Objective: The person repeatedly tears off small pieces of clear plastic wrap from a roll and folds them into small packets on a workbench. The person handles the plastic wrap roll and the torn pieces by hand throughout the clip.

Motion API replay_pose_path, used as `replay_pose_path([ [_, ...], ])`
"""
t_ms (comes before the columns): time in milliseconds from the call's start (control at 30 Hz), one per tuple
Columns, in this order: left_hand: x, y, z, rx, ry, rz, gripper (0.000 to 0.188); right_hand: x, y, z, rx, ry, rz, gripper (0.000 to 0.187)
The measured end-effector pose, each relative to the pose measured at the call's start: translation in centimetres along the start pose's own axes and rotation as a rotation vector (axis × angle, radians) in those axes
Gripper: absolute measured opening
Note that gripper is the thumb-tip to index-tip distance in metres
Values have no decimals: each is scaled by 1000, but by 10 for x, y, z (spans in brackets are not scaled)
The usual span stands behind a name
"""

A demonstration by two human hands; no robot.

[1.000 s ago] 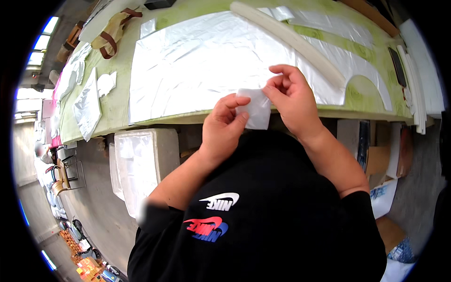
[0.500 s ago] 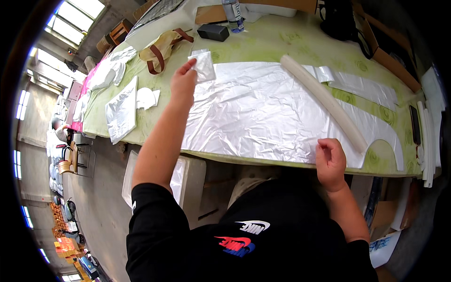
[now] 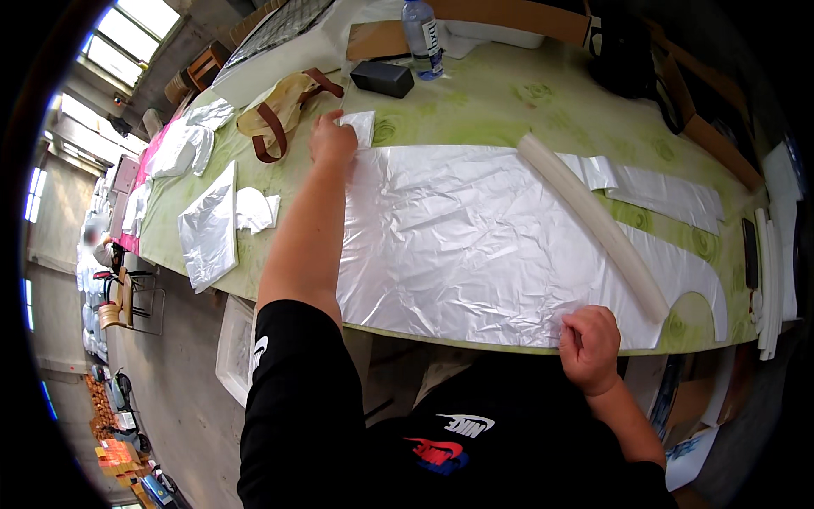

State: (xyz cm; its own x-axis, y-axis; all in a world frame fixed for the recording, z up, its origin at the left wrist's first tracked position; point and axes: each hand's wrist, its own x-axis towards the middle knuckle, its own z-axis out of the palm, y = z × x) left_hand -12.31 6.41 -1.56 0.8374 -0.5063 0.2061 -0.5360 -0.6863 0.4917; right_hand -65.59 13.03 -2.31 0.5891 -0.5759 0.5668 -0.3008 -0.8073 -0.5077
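Observation:
A large, shiny white plastic sheet [image 3: 458, 237] lies wrinkled across the table before me, with a curved cut-out at its right end. A pale roller tube [image 3: 598, 229] rests slantwise over its right part. At the sheet's far left corner, my left hand [image 3: 333, 142] is closed at the edge of a small folded white plastic piece [image 3: 360, 128], gripping it; some fingers are hidden. My right hand [image 3: 591, 346] is curled at the sheet's near edge, its thumb side against the wrinkled plastic. What its fingers hold, if anything, is hidden.
A cream bag with brown handles [image 3: 284, 119], a dark grey block [image 3: 381, 79] and a water bottle [image 3: 422, 38] stand beyond my left hand. Folded white plastic [image 3: 209, 229] lies left. A phone [image 3: 749, 253] and white rolls [image 3: 766, 284] line the right edge.
My left hand has brought the folded plastic piece down and away from the sheet's corner. My right hand has moved nearer me and curled more tightly. The whole view has shifted slightly.

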Motion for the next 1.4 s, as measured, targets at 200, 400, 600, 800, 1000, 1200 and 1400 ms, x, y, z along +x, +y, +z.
replay_pose_path([
  [200, -26, 30, 3, 235, 20, 106, 78, 3, -1, 1, -26, -25, -11, 25],
  [400, 0, 18, 17, 111, -123, 10, 82, 1, -3, -1, -33, -28, -6, 26],
  [600, 9, -3, 29, 135, 140, 291, 84, -5, 6, -9, -30, 102, -16, 29],
  [800, -104, 26, -15, -322, -274, 566, 62, -6, 35, -67, -574, 93, 262, 49],
  [1000, -270, 85, -40, -610, -592, 868, 62, -33, -6, -86, -218, -243, 504, 62],
  [1200, -366, 136, -25, -456, -714, 1176, 62, -64, -43, -52, 191, -153, 482, 67],
  [1400, -369, 115, -19, -492, -518, 1158, 66, -68, -5, -77, 11, 132, 386, 51],
])
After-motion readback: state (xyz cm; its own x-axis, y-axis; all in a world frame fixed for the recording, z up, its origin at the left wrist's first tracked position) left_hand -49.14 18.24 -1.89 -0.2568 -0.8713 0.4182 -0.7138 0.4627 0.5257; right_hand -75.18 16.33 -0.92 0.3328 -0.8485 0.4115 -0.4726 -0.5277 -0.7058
